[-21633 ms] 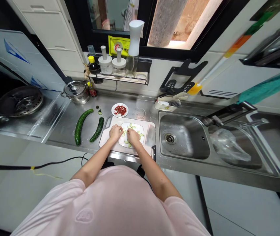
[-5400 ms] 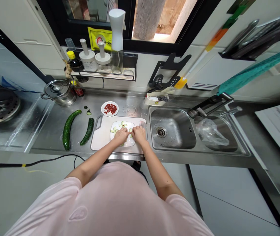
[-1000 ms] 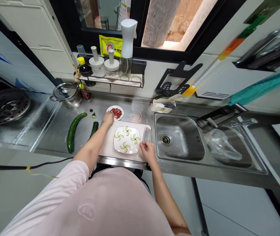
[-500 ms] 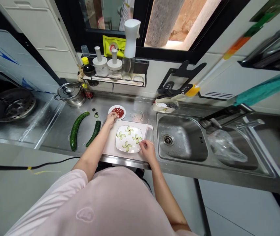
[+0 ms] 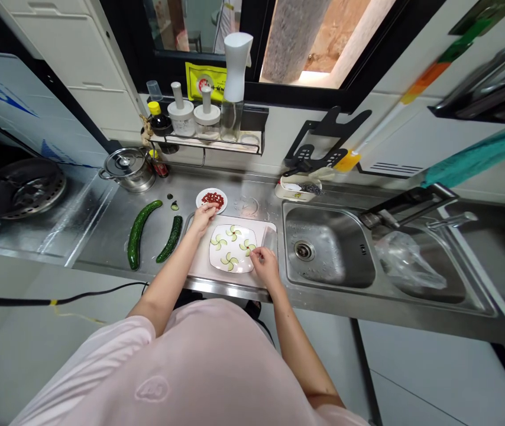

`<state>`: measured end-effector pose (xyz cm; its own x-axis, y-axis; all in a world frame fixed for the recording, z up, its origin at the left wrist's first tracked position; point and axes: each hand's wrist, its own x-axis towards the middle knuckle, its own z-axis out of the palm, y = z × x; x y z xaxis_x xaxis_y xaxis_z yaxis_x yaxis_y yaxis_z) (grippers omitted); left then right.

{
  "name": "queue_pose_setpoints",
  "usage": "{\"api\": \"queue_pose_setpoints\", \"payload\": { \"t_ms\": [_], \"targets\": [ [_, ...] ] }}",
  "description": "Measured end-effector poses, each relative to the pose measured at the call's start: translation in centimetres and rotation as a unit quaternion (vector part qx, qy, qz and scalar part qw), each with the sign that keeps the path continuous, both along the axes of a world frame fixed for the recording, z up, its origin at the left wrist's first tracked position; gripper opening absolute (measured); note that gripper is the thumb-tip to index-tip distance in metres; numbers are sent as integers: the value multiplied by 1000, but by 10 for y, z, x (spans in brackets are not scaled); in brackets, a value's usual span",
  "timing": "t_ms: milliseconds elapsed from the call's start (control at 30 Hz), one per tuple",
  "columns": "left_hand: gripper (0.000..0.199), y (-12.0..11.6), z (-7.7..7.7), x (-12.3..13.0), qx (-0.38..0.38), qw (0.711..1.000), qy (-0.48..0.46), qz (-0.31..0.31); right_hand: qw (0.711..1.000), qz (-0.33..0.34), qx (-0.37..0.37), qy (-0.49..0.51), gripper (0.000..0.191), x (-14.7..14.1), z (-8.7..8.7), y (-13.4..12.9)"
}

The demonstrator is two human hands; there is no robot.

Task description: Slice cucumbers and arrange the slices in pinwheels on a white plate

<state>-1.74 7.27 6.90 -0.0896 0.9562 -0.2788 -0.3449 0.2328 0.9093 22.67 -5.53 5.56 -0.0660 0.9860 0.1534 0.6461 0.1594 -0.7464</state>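
Four pinwheels of thin cucumber slices (image 5: 233, 232) sit on a white square plate (image 5: 232, 248), spaced around its centre, and your right hand (image 5: 265, 266) is at the plate's right edge. Your right thumb and forefinger (image 5: 252, 251) are pinched almost closed over the right-hand pinwheel; anything between them is too small to tell. Your left hand (image 5: 202, 219) is beyond the plate's far left corner, curled with its fingertips (image 5: 210, 208) at the edge of a small round plate (image 5: 203, 195) of chopped red bits (image 5: 213, 200). You can't tell from this view whether those fingers have any of the red bits. Both the square plate and your right hand are over a white cutting board (image 5: 199, 275), and a cleaver (image 5: 269, 238) lies along the board's right edge, just past your right fingertips. Left of your left hand, two dark green cucumbers lie on the steel counter: a shorter one (image 5: 170, 239) next to the board and a longer one (image 5: 137, 234) beyond it. Right of your right hand is a steel sink (image 5: 327, 245), and a plastic bag (image 5: 403, 260) lies in the basin beyond it. A lidded steel pot (image 5: 128, 170) stands past your left hand, at the back of the counter.
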Motion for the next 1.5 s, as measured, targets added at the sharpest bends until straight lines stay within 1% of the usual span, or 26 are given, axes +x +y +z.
{"api": "queue_pose_setpoints", "payload": {
  "t_ms": [100, 200, 267, 467, 600, 733, 833, 1133, 1367, 1500],
  "targets": [
    [27, -10, 6, 3, 68, 995, 76, -5, 1000, 9, 11, 6, 17, -5, 9, 6],
    [25, -23, 15, 8, 150, 979, 137, -16, 999, 25, 22, 18, 16, -12, 22, 15],
    [24, -32, 21, 11, 179, 968, 176, -29, 999, 37, 33, 23, 15, -17, 33, 21],
    [24, -53, 38, 18, 205, 935, 281, -65, 995, 64, 70, 27, 12, -34, 66, 38],
    [24, -65, 48, 21, 211, 916, 330, -91, 993, 79, 81, 14, 11, -42, 77, 44],
    [24, -77, 54, 23, 224, 897, 365, -112, 992, 98, 85, 0, 11, -47, 78, 46],
    [24, -82, 55, 24, 228, 892, 371, -122, 991, 108, 81, -2, 11, -48, 75, 47],
    [25, -88, 58, 27, 207, 903, 353, -132, 991, 126, 40, -8, 13, -47, 73, 44],
    [26, -93, 59, 27, 200, 905, 349, -142, 989, 144, 44, -14, 12, -46, 74, 39],
    [26, -95, 55, 26, 191, 913, 333, -135, 989, 139, 43, -7, 13, -45, 70, 37]
  ]
}}
